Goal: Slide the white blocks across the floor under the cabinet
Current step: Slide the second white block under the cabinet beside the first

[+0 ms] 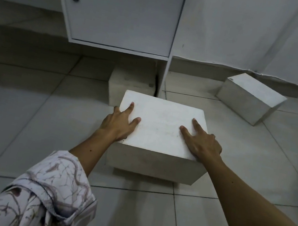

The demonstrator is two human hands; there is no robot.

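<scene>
Hands are mine: left hand [120,125] and right hand [203,143] grip the white block [162,123] by its sides, just before the cabinet [122,9].

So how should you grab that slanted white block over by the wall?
Probably by its two long side faces, one hand each, coming from the near side. The slanted block lies skewed beside the cabinet, too wide for one hand, with bare floor around it.
</scene>
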